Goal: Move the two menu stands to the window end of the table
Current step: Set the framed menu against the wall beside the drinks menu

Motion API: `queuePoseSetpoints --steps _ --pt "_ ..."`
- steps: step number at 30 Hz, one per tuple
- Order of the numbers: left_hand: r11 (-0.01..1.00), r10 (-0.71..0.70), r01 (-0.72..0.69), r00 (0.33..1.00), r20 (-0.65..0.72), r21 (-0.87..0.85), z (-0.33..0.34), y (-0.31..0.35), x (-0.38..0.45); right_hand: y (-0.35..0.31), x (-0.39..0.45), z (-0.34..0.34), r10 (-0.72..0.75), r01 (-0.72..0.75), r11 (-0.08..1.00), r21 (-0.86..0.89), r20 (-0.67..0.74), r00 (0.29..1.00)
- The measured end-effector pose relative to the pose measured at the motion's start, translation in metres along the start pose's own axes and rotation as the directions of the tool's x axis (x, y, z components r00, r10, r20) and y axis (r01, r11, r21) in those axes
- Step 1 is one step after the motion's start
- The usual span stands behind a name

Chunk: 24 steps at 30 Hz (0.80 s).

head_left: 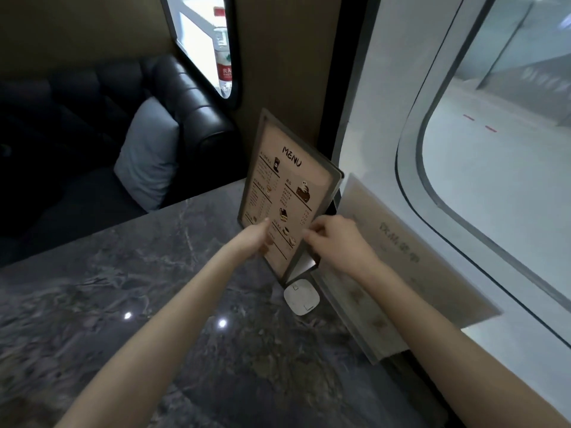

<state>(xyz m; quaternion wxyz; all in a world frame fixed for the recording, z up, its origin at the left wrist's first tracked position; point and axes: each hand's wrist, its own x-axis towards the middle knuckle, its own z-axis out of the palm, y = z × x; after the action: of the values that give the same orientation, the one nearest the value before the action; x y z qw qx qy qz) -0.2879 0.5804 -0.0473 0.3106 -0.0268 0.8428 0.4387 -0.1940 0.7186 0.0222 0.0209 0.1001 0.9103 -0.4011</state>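
Note:
A dark-framed menu stand [287, 183] with a beige "MENU" sheet stands tilted at the window end of the grey marble table [129, 319]. My left hand [255, 237] grips its lower left edge. My right hand [336, 239] holds its lower right edge, by the stand's metal base. A second stand [398, 267], clear acrylic with a pale sheet, leans against the window wall just right of it, under my right forearm.
A small white square device [302, 296] lies on the table just below the framed menu. A black leather sofa [185, 97] with a grey cushion [148, 156] is beyond the table's far edge. A large window [500, 156] runs along the right.

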Motion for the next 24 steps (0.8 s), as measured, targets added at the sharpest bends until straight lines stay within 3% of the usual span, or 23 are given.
queuePoseSetpoints --steps 4,6,11,14,18,21,24 --pt "0.989 0.075 -0.066 0.995 -0.065 0.129 0.004 0.001 -0.015 -0.035 -0.014 -0.038 -0.265 0.235 0.953 -0.192 -0.153 0.952" --pt "0.985 0.104 -0.084 0.986 -0.13 0.153 0.006 0.0 -0.021 -0.049 -0.017 -0.06 -0.389 0.346 0.906 -0.245 -0.155 0.908" --pt "0.993 0.076 -0.089 0.985 -0.154 -0.079 0.014 -0.011 -0.023 -0.062 -0.009 -0.095 -0.546 0.484 0.788 -0.38 -0.069 0.835" --pt "0.964 0.008 -0.039 0.993 -0.119 -0.262 0.027 -0.022 -0.014 -0.054 0.008 -0.099 -0.506 0.458 0.777 -0.433 0.004 0.862" --pt "0.817 -0.041 -0.007 0.997 -0.07 -0.576 0.043 -0.036 0.003 -0.042 0.033 -0.098 -0.296 0.316 0.888 -0.335 0.111 0.949" --pt "0.798 -0.082 0.039 0.996 -0.044 -0.602 0.05 -0.044 0.012 -0.037 0.046 -0.1 -0.223 0.263 0.931 -0.253 0.175 0.959" --pt "0.712 -0.022 0.019 1.0 0.006 -0.702 0.061 -0.046 0.021 -0.035 0.057 -0.103 -0.19 0.23 0.959 -0.164 0.229 0.955"
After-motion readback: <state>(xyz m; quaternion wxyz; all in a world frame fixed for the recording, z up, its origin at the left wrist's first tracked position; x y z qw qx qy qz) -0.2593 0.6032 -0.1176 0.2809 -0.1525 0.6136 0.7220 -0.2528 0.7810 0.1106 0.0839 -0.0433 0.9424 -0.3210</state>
